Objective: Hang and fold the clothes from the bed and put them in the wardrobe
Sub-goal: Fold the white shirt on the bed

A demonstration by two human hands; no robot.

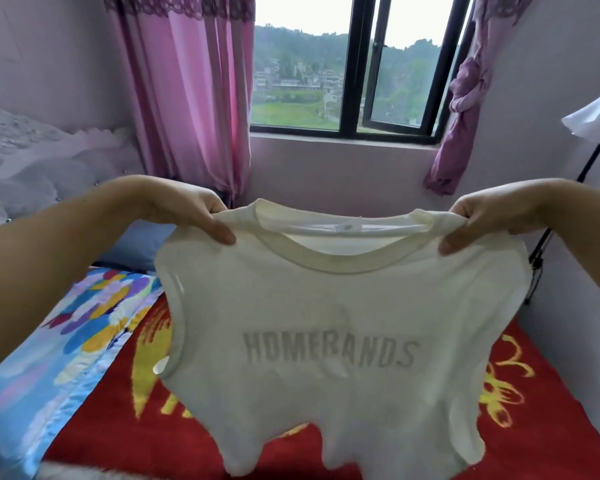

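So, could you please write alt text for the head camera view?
Two hands, left hand and right hand, hold a white shirt by its shoulders above a bed with a red blanket. Behind are pink curtains and a window.

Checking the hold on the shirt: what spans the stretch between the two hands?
In the head view, the ribbed neckline of the cream sleeveless cotton shirt stretches between the left hand and right hand, each pinching a shoulder.
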